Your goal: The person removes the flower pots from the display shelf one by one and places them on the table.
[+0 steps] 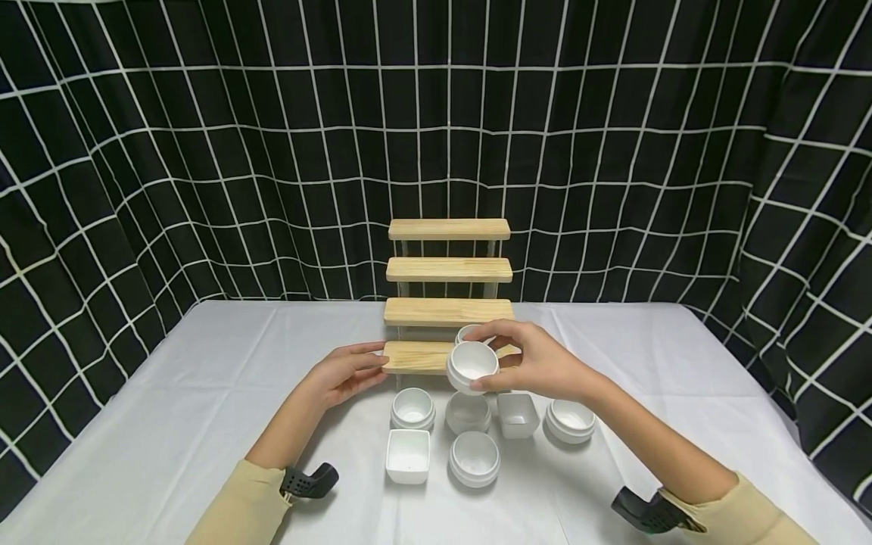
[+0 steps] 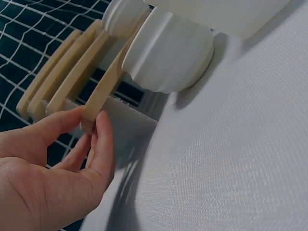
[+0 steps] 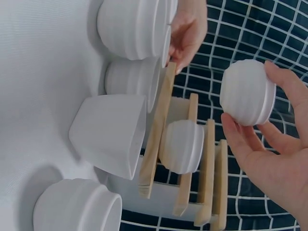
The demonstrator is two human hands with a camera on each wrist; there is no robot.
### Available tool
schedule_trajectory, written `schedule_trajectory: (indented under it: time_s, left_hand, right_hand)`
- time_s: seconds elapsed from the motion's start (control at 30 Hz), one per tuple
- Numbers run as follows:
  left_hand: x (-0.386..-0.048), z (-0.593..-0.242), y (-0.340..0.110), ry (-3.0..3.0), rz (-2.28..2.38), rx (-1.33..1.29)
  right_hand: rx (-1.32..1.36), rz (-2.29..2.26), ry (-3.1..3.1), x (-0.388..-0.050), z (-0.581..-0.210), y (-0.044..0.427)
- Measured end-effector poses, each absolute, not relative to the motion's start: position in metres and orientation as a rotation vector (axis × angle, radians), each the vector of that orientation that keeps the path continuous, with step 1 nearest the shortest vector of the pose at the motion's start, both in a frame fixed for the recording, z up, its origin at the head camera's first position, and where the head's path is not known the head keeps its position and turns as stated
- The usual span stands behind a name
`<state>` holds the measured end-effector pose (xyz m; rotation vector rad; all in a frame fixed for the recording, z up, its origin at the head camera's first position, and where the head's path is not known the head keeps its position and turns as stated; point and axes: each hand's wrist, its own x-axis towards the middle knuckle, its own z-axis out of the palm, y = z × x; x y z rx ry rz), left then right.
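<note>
My right hand [image 1: 545, 362] pinches a small round white ribbed bowl [image 1: 473, 365] between thumb and fingers, raised in front of the lowest board of a tiered wooden rack. In the right wrist view this bowl [image 3: 247, 92] hangs apart from the boards. My left hand [image 1: 350, 372] pinches the left end of the lowest board [image 1: 417, 357], thumb on one face and fingers on the other, as the left wrist view of the board end [image 2: 94, 108] shows. Another white bowl [image 3: 182, 147] sits on that lowest board, partly hidden in the head view.
On the white cloth before the rack stand round bowls [image 1: 474, 459] and square bowls [image 1: 408, 456], all white. Another round bowl [image 1: 571, 421] stands to the right, under my right forearm. Upper boards [image 1: 450, 269] rise behind. A black gridded curtain [image 1: 436, 113] hangs at the back and sides.
</note>
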<state>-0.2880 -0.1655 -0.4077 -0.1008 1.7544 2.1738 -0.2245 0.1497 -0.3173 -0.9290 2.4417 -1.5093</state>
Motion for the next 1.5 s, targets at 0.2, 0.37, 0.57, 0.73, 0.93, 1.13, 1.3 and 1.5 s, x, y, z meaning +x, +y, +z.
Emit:
schedule_trajectory:
  time_s: [0.2,0.37,0.57,0.73,0.93,1.13,1.3,1.5]
  left_hand:
    - [-0.288,-0.408,-0.165,1.758,2.173,-0.109]
    - [-0.288,-0.409,-0.164,1.764,2.169,-0.114]
    - [-0.288,-0.408,-0.164,1.770,2.170,-0.112]
    - [-0.287,-0.407,-0.165,1.775,2.168,-0.114]
    - [-0.285,-0.407,-0.164,1.773,2.171,-0.107]
    - [-0.287,-0.407,-0.165,1.785,2.162,-0.101]
    - [-0.288,-0.407,-0.165,1.785,2.164,-0.094]
    - [-0.288,-0.408,-0.165,1.781,2.166,-0.092]
  right_hand:
    - [-0.937,-1.513,2.463,-0.221,-0.320,0.157]
    - [-0.960,-1.517,2.488,-0.218,-0.320,0.163]
    - [-0.962,-1.546,2.475,-0.213,-0.322,0.171]
    - [-0.958,-1.554,2.488,-0.211,-0.324,0.177]
    - [-0.957,-1.571,2.480,-0.206,-0.327,0.185]
    - [-0.928,-1.556,2.491,-0.201,-0.331,0.193]
    - [-0.911,-1.546,2.495,-0.199,-0.336,0.201]
    - [-0.913,-1.573,2.464,-0.195,-0.341,0.208]
